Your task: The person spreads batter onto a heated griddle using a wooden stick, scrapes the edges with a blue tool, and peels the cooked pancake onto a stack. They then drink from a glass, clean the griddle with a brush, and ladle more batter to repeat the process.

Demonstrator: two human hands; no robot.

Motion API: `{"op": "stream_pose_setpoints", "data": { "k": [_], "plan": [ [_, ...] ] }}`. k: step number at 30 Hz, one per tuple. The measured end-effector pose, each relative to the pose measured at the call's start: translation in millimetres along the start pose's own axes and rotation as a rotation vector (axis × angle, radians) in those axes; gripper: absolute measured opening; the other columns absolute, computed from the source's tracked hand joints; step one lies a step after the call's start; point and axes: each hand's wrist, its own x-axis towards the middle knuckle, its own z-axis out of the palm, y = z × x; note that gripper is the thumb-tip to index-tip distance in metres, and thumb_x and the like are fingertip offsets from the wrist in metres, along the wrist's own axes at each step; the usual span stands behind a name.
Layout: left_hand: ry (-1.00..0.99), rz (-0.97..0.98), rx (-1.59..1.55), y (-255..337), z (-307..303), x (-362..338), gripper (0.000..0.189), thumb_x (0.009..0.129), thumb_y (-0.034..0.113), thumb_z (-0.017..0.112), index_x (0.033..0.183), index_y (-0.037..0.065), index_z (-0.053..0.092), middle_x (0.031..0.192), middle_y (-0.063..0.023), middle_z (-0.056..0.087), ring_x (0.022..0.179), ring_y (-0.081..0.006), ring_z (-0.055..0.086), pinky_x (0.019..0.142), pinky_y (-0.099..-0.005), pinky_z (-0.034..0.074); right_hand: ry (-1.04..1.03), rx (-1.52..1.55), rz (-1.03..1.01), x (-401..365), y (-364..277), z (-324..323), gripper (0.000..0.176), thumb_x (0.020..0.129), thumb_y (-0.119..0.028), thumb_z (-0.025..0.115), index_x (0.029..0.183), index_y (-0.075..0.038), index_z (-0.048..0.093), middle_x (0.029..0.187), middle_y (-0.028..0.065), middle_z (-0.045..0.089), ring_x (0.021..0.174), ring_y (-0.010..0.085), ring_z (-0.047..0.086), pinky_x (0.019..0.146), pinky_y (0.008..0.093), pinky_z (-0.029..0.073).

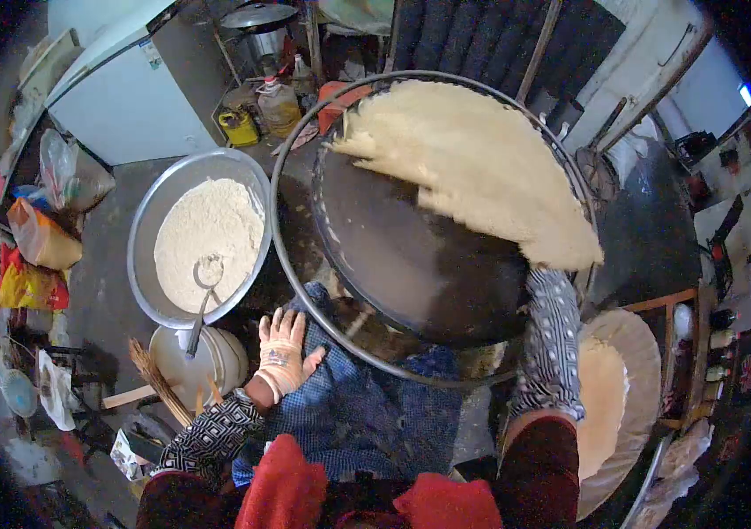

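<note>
My left hand (283, 353), in a pale glove, rests with fingers spread on the blue checked apron (367, 414) over my lap. It holds nothing. My right arm, in a patterned oversleeve (554, 335), reaches over the near right rim of a large round black griddle (411, 256). A thin, pale tan flatbread (472, 159) covers the griddle's far and right part. Its near right corner hangs over the rim and hides my right hand, so the fingers do not show. The flatbread's inner edge is ragged and slightly blurred. Dark bare griddle shows on the near left.
At left stands a metal basin (142, 256) of pale batter with a ladle (204, 295) in it. A white bucket (230, 353) and a straw brush (155, 379) sit below. More flatbread (600, 406) lies on a round tray (635, 353) at right. A metal ring (283, 238) surrounds the griddle.
</note>
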Motion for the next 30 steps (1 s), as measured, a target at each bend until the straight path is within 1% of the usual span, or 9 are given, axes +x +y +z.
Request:
{"op": "stream_pose_setpoints", "data": {
  "k": [1, 3, 7, 9, 11, 21, 26, 28, 30],
  "plan": [
    [-0.001, 0.003, -0.01, 0, -3, 5, 0.081, 0.077, 0.05, 0.061, 0.135, 0.0, 0.038, 0.139, -0.0221, 0.037, 0.134, -0.0412, 0.026, 0.11, -0.0571, 0.013, 0.033, -0.012, -0.017, 6, 5, -5, 0.027, 0.087, -0.018, 0.053, 0.11, -0.007, 0.064, 0.101, 0.0174, 0.068, 0.096, 0.0321, 0.065, 0.081, 0.041, 0.052],
    [0.023, 0.01, 0.017, -1, -2, 6, 0.08, 0.08, 0.053, 0.057, 0.136, -0.001, 0.036, 0.138, -0.0217, 0.036, 0.133, -0.0412, 0.026, 0.109, -0.0568, 0.013, -1.049, -0.219, 0.439, 10, 22, -96, 0.026, 0.091, -0.024, 0.049, 0.108, -0.006, 0.059, 0.1, 0.0199, 0.065, 0.091, 0.038, 0.063, 0.079, 0.0444, 0.051],
    [0.081, 0.099, -0.057, 21, -33, 23, 0.065, 0.072, 0.033, 0.069, 0.122, 0.0, 0.045, 0.123, -0.0187, 0.048, 0.12, -0.0382, 0.039, 0.1, -0.0528, 0.027, -0.585, -0.029, 0.505, -134, -5, -252, 0.027, 0.091, -0.018, 0.048, 0.109, 0.0, 0.058, 0.088, 0.0183, 0.063, 0.075, 0.034, 0.061, 0.072, 0.0413, 0.052],
    [0.195, 0.157, -0.095, 33, -38, 27, 0.055, 0.067, 0.022, 0.072, 0.112, 0.0, 0.049, 0.11, -0.0182, 0.053, 0.107, -0.038, 0.046, 0.091, -0.0512, 0.034, -0.737, -0.524, -0.184, -227, -42, -335, 0.033, 0.09, -0.015, 0.046, 0.114, 0.005, 0.055, 0.093, 0.0099, 0.063, 0.074, 0.0267, 0.061, 0.066, 0.0366, 0.05],
    [0.194, 0.234, -0.136, 28, -28, 25, 0.053, 0.067, 0.015, 0.072, 0.113, -0.001, 0.051, 0.108, -0.0205, 0.056, 0.102, -0.039, 0.05, 0.09, -0.0483, 0.038, -1.403, 0.134, 0.813, -200, -105, -421, 0.035, 0.083, -0.014, 0.054, 0.118, -0.01, 0.057, 0.093, 0.0114, 0.066, 0.075, 0.0285, 0.065, 0.064, 0.0381, 0.051],
    [0.288, 0.49, 0.135, -7, -11, 53, 0.067, 0.084, 0.047, 0.064, 0.12, -0.008, 0.053, 0.109, -0.0274, 0.06, 0.099, -0.0421, 0.059, 0.086, -0.0485, 0.049, -0.47, -0.701, 1.55, -430, -123, -583, 0.042, 0.083, -0.001, 0.043, 0.122, -0.01, 0.055, 0.107, 0.0198, 0.062, 0.094, 0.0401, 0.06, 0.081, 0.0443, 0.048],
    [0.029, 0.25, 0.127, 3, -3, 46, 0.059, 0.088, 0.03, 0.06, 0.132, -0.006, 0.042, 0.13, -0.0278, 0.047, 0.121, -0.0399, 0.044, 0.105, -0.0432, 0.035, -0.913, -0.919, 1.669, -516, -103, -532, 0.064, 0.087, -0.052, 0.05, 0.136, -0.012, 0.041, 0.135, 0.0219, 0.041, 0.112, 0.043, 0.05, 0.086, 0.0678, 0.035],
    [-0.047, 0.236, -0.046, 30, -29, 33, 0.057, 0.087, 0.024, 0.061, 0.132, -0.005, 0.041, 0.128, -0.0267, 0.049, 0.12, -0.039, 0.046, 0.103, -0.0422, 0.035, -0.619, -0.565, 1.787, -527, -95, -526, 0.064, 0.086, -0.045, 0.052, 0.134, -0.003, 0.041, 0.117, 0.0215, 0.054, 0.104, 0.0405, 0.053, 0.089, 0.0524, 0.043],
    [-0.022, 0.232, -0.175, 41, -38, 29, 0.058, 0.083, 0.022, 0.066, 0.129, -0.005, 0.044, 0.125, -0.0249, 0.051, 0.117, -0.0375, 0.047, 0.102, -0.0435, 0.035, -0.76, -0.752, 1.327, -459, -98, -518, 0.05, 0.084, -0.027, 0.055, 0.128, -0.005, 0.045, 0.11, 0.0202, 0.058, 0.098, 0.0356, 0.057, 0.085, 0.0467, 0.045]
  ]
}}
